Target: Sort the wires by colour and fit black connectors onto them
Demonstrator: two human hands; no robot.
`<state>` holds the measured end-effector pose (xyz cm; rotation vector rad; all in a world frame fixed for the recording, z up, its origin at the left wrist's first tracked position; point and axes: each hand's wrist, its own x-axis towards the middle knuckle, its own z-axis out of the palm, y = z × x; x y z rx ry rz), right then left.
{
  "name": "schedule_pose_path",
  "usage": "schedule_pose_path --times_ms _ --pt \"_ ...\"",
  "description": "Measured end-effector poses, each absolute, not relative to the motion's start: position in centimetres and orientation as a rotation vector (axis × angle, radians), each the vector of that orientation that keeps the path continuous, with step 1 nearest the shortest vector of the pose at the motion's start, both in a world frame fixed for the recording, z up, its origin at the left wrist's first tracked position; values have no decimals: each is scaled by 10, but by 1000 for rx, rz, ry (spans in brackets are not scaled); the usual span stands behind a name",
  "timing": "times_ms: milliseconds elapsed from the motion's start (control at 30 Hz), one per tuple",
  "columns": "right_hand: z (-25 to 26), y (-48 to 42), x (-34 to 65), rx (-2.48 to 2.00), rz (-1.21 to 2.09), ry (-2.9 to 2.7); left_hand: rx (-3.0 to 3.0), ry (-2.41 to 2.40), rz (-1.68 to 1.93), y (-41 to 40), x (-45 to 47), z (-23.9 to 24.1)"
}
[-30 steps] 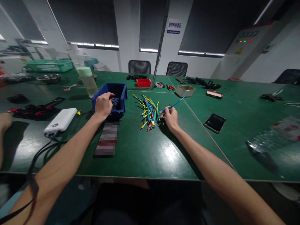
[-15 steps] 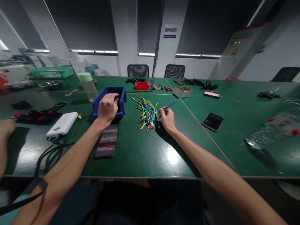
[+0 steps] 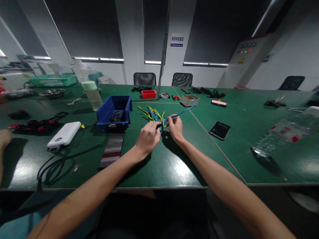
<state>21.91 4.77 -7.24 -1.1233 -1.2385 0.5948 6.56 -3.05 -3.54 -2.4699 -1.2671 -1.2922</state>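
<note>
My right hand (image 3: 175, 128) is closed in a pinch on a blue wire (image 3: 185, 110), whose free length arcs up to the right toward a small cardboard box. Facing it, my left hand (image 3: 149, 137) has its fingertips pinched together close to the wire's end; what they hold is too small and covered to name. Behind and between the hands lies a bundle of yellow, blue and green wires (image 3: 152, 113), partly covered by my left fingers. Left of the bundle stands a blue bin (image 3: 114, 125) with small black parts (image 3: 117, 116) inside.
A phone (image 3: 219, 130) and a clear plastic bottle (image 3: 279, 137) lie to the right. The cardboard box (image 3: 189, 101) and a red tray (image 3: 149, 94) are farther back. On the left are a white power bank (image 3: 64, 134) with cables, an upright bottle (image 3: 92, 96) and another person's hand (image 3: 4, 137).
My left hand has come out of the blue bin and moved right to meet my right hand at the wires. My right hand keeps hold of the blue wire. The view has shifted slightly.
</note>
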Motion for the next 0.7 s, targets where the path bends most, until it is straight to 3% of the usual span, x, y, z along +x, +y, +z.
schedule_pose_path --times_ms 200,700 --pt "-72 47 219 -1111 611 -1213 -2628 -1239 -1047 -39 71 -65" --pt "-69 36 206 -1003 821 -1191 -2429 -1750 -1754 -11 52 -68"
